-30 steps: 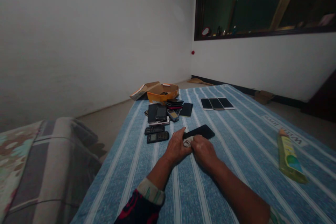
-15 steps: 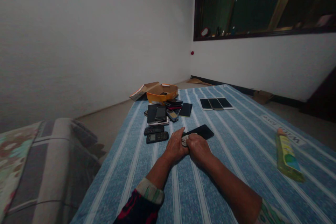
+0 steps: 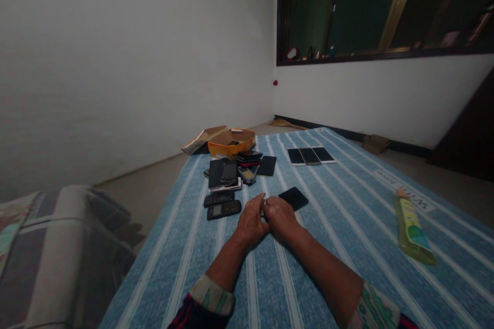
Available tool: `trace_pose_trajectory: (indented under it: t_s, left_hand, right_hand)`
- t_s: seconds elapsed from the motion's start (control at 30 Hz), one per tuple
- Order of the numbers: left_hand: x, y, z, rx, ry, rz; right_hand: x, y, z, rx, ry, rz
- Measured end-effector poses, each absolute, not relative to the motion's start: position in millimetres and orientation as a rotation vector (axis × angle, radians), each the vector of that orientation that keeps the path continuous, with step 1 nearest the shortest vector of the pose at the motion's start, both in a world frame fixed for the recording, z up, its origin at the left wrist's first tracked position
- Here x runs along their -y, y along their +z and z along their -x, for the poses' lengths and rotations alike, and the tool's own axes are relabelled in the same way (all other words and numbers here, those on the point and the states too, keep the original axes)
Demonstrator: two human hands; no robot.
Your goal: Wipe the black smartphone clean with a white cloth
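My left hand (image 3: 251, 220) and my right hand (image 3: 281, 217) meet over the near left end of a black smartphone (image 3: 294, 198), which lies at a slant on the striped cloth. The fingers of my left hand curl at that end of the phone. My right hand is closed on a small pale cloth (image 3: 263, 209), pressed at the phone; only a sliver of it shows between the hands. To the left lie two black keypad phones (image 3: 224, 209), one behind the other.
Behind them is a pile of phones (image 3: 228, 172) beside an open orange box (image 3: 231, 150). Three smartphones (image 3: 310, 156) lie in a row farther back. A yellow-green packet (image 3: 415, 231) rests at the right on the blue striped cloth (image 3: 328, 267). A covered seat or bed edge (image 3: 65, 262) stands at left.
The view has shifted slightly, so everything sits a little farther left and lower. The pale cloth between my hands is now more hidden. Both hands stay at the smartphone.
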State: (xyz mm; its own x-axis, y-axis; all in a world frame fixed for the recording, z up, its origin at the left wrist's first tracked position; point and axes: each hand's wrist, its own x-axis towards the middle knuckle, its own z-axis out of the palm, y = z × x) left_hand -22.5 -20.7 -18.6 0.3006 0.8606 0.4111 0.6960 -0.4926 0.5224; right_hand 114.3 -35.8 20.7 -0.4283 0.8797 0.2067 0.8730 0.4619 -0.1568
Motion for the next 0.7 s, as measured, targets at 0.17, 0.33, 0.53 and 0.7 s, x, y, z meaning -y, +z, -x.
trace_pose_trajectory:
  t_s: [0.17,0.33,0.53,0.7]
  left_hand:
    - [21,-17,22,-1.455,0.990,-2.292]
    - [21,-15,22,-1.493,0.950,-2.260]
    - [21,-12,23,-1.459,0.962,-2.302]
    - [21,-12,22,-1.471,0.931,-2.312]
  right_hand:
    - [25,18,-117,2.381,0.033,1.596]
    - [19,18,-127,2.304,0.006,1.693]
    - [30,18,-125,2.331,0.008,1.656]
    - [34,19,-125,2.344,0.010,1.646]
